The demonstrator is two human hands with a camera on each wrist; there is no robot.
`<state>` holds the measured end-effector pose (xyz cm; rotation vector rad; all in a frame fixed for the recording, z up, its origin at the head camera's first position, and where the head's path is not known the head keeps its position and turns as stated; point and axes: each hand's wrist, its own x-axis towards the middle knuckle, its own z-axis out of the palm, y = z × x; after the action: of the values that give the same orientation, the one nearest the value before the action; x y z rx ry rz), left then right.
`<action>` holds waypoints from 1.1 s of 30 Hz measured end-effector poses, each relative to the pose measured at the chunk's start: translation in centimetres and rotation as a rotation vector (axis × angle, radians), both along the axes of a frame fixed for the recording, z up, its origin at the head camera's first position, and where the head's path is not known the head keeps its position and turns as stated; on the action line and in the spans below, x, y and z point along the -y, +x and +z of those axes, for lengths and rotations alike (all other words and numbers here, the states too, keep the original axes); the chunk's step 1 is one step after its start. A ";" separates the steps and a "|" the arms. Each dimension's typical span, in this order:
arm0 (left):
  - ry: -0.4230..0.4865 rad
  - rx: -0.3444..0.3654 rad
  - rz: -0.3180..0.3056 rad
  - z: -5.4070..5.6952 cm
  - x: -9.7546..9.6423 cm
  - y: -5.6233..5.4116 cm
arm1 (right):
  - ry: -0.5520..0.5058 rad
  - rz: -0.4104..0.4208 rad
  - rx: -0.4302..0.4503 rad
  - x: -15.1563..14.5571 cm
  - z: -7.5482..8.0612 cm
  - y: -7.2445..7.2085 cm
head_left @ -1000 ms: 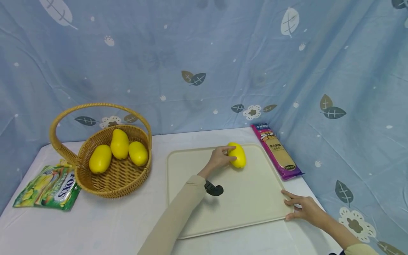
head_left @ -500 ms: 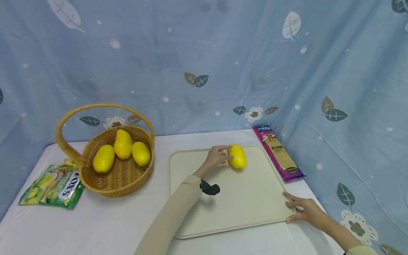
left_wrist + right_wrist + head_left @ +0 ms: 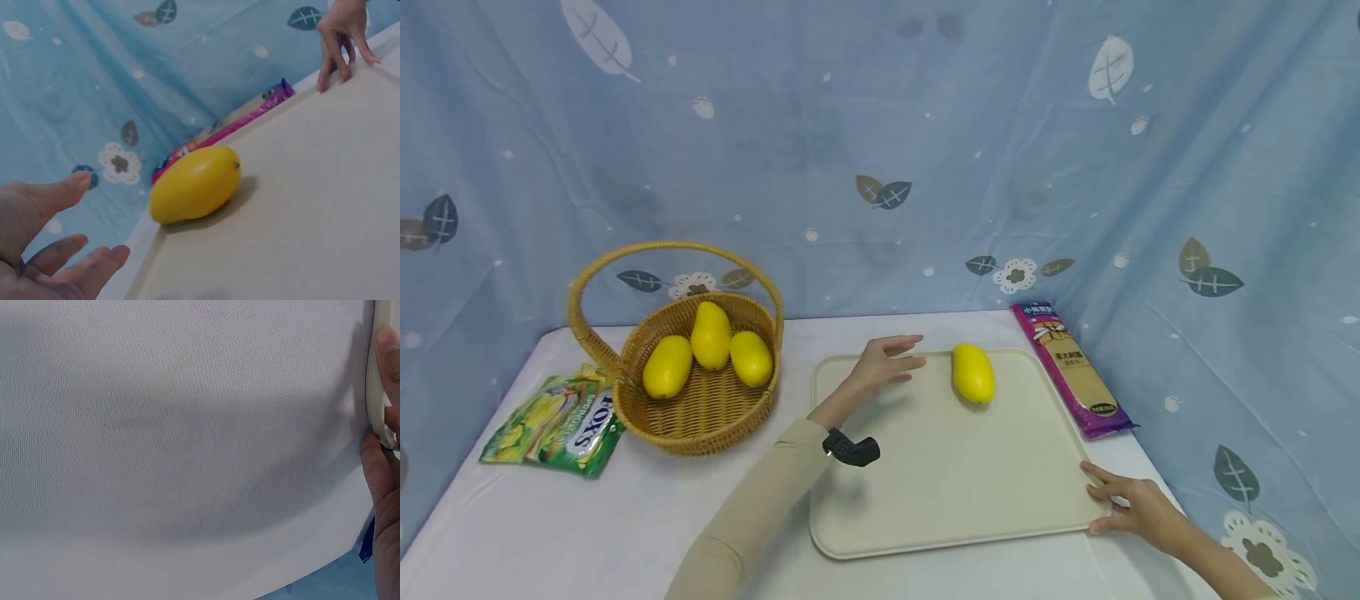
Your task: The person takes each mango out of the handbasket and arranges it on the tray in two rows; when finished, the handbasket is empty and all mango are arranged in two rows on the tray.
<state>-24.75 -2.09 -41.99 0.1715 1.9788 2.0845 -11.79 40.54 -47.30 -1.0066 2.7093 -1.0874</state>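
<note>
A yellow mango [image 3: 973,373] lies near the back of the beige tray [image 3: 940,483]. My left hand [image 3: 883,367] hovers over the tray's back left part, to the left of the mango and apart from it. Its thumb and fingers are spread with nothing between them; in the left wrist view the mango [image 3: 195,184] sits beyond the fingertips [image 3: 119,253]. At the tray's front right corner my right hand [image 3: 1131,504] holds the rim, with thumb and fingers around the corner. Only part of this hand shows in the right wrist view, beside the tray rim [image 3: 374,381].
On the left stands a wicker basket [image 3: 700,433] with a tall handle and several yellow mangoes [image 3: 711,335] inside. A green Fox's candy bag [image 3: 553,425] lies beside it. A purple noodle packet [image 3: 1075,371] lies along the tray's right side. A blue patterned curtain [image 3: 820,125] borders the table.
My left hand has let go of the mango and drawn back to the left, its fingers spreading. The mango stays on the tray. My right hand keeps its place at the corner.
</note>
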 end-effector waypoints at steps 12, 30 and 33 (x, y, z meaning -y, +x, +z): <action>0.027 -0.020 -0.006 3.0 6.3 2.9 | -0.009 0.024 -0.013 0.1 0.1 0.0; -0.084 -0.019 0.066 5.4 16.9 7.4 | -0.027 0.033 0.073 0.2 0.4 0.1; -0.086 -0.012 0.083 5.6 18.7 7.9 | -0.025 0.025 0.074 0.2 0.5 0.2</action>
<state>-16.89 -20.75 -36.36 0.0874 2.1126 2.0471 -11.62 40.30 -46.79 -0.9808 2.6246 -1.1329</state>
